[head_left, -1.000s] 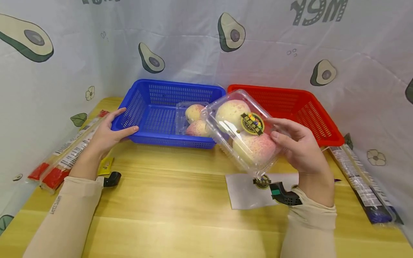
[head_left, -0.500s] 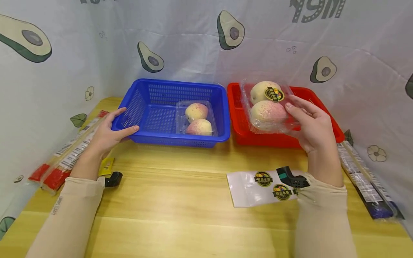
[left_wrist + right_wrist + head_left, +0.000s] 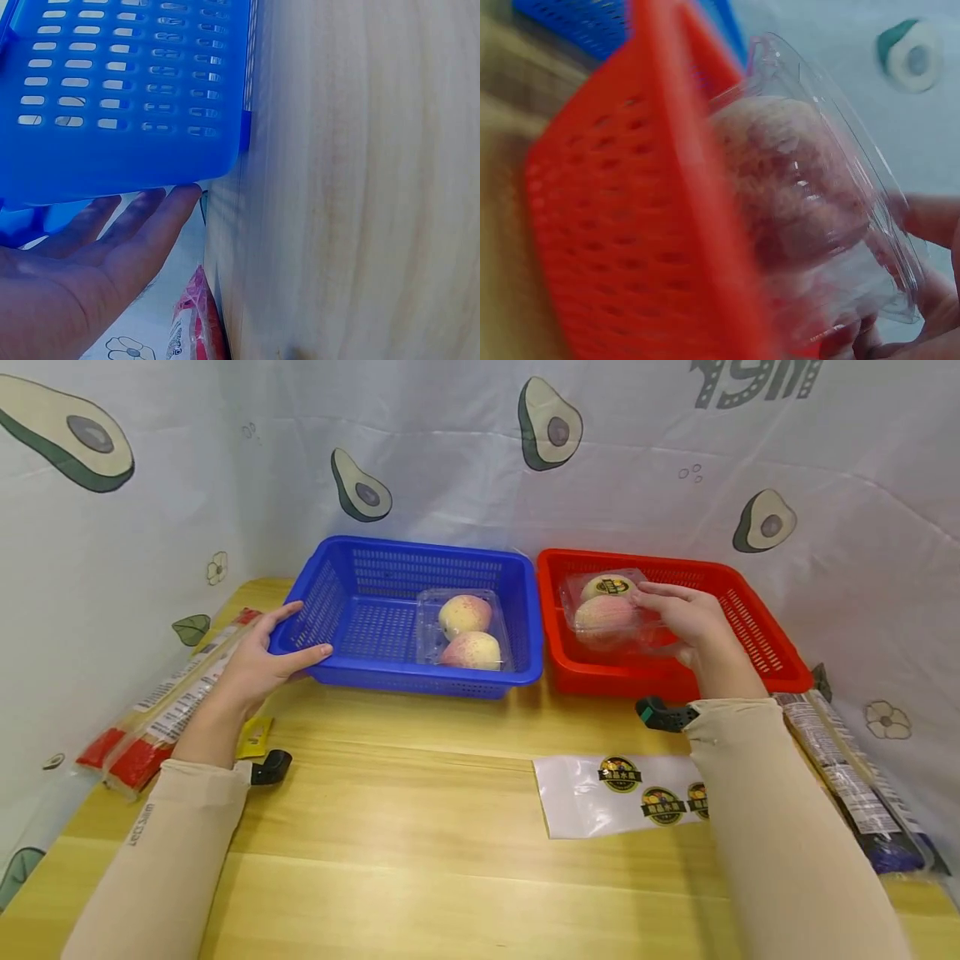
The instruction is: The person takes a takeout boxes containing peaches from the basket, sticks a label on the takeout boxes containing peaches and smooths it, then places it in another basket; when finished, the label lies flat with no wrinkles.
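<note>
My right hand grips the right side of a clear plastic clamshell inside the red basket. Two peaches show through its lid, which bears a round black-and-gold sticker. In the right wrist view the clamshell stands tilted past the blurred red rim. My left hand spans the near left corner of the blue basket, thumb at the front rim. In the left wrist view its fairly straight fingers touch just below that rim. A second clamshell with two peaches lies in the blue basket.
A white sticker sheet lies on the wooden table in front of the red basket. Long wrapped packages lie at the left and right edges. A yellow packet sits beside my left forearm. An avocado-print curtain hangs behind.
My right hand has carried the clamshell from in front of the baskets, rightward and back, then down into the red basket. My left hand has stayed at the blue basket's corner.
</note>
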The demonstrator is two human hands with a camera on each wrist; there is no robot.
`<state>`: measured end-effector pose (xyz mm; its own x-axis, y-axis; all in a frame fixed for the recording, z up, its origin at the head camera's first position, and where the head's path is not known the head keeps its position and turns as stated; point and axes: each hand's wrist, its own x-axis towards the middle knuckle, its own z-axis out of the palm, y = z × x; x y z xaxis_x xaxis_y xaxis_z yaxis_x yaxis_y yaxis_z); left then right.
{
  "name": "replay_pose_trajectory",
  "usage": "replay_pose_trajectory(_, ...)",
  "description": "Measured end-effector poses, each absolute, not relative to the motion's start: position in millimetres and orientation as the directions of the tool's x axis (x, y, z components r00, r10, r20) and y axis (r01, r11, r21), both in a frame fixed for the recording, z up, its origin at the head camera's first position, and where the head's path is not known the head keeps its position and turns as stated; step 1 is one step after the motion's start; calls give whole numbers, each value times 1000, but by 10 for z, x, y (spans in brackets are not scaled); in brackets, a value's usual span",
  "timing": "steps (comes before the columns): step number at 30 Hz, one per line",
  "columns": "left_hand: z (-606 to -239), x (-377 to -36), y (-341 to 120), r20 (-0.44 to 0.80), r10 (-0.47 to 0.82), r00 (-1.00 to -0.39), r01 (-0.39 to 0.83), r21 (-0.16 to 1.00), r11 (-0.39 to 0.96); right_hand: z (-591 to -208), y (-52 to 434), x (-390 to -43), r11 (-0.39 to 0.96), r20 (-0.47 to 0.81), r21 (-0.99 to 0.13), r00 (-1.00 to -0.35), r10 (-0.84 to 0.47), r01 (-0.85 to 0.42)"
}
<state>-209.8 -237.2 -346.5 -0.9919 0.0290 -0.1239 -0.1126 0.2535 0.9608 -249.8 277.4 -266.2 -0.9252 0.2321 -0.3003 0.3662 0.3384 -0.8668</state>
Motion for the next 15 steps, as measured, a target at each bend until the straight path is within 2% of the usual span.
replay_pose_trajectory(3, -3472, -2103, -2361, -125, 34, -992, -113, 959, 258, -2830, 2789, -2557, 393, -354, -818, -906, 233, 420)
replay_pose_trajectory(7, -3477, -2099, -2359, -140, 24, -990, -128, 954, 273, -2941, 2839, -2580, 591, -397, -678, -894, 207, 438)
replay_pose_trajectory(12, -3470, -2099, -2376, -132, 16, -991, -123, 953, 278, -2908, 2832, -2549, 808, -372, -490, -917, 145, 326)
replay_pose_trajectory(15, -3466, -2106, -2384, -129, 24, -991, -118, 957, 267, -2877, 2791, -2426, 850, -267, -468, -955, 125, 242)
